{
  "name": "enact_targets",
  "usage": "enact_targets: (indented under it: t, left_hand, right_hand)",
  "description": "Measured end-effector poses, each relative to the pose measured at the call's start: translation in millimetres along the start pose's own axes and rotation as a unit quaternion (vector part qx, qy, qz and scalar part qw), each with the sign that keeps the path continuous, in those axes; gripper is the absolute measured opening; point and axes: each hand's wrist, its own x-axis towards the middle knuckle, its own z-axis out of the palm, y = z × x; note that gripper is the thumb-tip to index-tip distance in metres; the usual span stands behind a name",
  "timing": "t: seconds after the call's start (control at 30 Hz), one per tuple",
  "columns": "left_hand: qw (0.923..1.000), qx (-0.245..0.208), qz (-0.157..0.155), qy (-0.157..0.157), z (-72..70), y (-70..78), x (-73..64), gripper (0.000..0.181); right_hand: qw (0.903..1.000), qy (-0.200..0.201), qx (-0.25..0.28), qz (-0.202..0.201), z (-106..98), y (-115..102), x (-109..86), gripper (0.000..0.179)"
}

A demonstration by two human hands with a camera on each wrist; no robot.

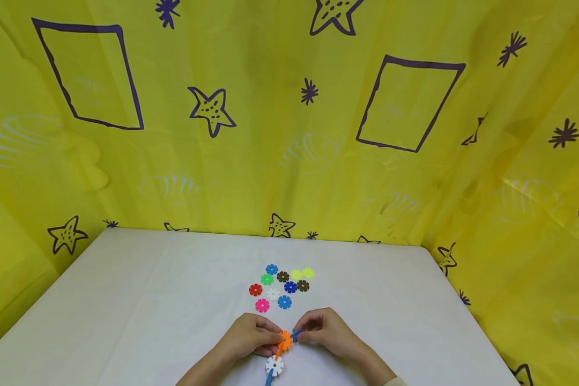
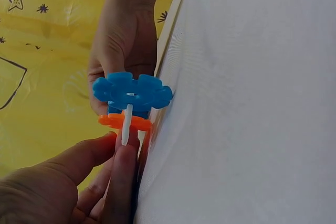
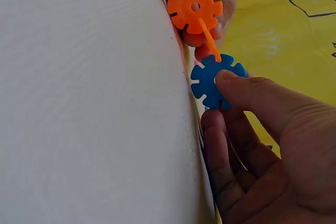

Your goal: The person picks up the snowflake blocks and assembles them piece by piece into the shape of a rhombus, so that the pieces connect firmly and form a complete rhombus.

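One chain (image 1: 279, 350) of five notched plastic discs, held between two bare hands at the near side of the white table top (image 1: 173, 321). Nearest, a sky-blue round disc (image 2: 126, 88); next, a white round disc (image 1: 277, 368); next, a bright orange disc (image 3: 188, 10), set crosswise to a second bright orange disc (image 1: 287, 343); last, toward the right, another blue disc (image 3: 209, 80). Left hand (image 1: 253, 335) pinching the second orange disc; right hand (image 1: 330, 332) pinching the last blue disc, thumb on its face. For the step in hand, apparently slot into slot: brace the orange disc close to the joint, turn the blue disc square across it, line up the notches, then push straight, without twisting, to spare the other links. Depth of seating impossible to tell; better to test with a light tug. Clear from the right wrist: the blue disc's broad face, only a sliver from the head. Clear from the left wrist: the sky-blue face, cut off at the head view's lower edge. Plain only from the head: farther off, eleven loose multicoloured discs (image 1: 287, 288) on the table, short of a yellow star-printed curtain (image 1: 251, 177).
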Motion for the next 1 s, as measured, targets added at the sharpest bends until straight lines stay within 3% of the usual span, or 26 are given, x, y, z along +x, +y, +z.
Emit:
enact_targets:
  t: [0.53, 1.0]
  left_hand:
    - [0.9993, 0.034, 0.006, 0.014, 2.0, 0.7, -2.4, 0.013]
    - [0.9993, 0.011, 0.010, 0.035, 5.1, 0.8, -3.6, 0.009]
  right_hand:
    - [0.9999, -0.001, -0.013, 0.000, 4.1, 1.4, 0.7, 0.009]
    - [0.9997, 0.018, 0.007, -0.014, 11.7, 2.5, 4.2, 0.009]
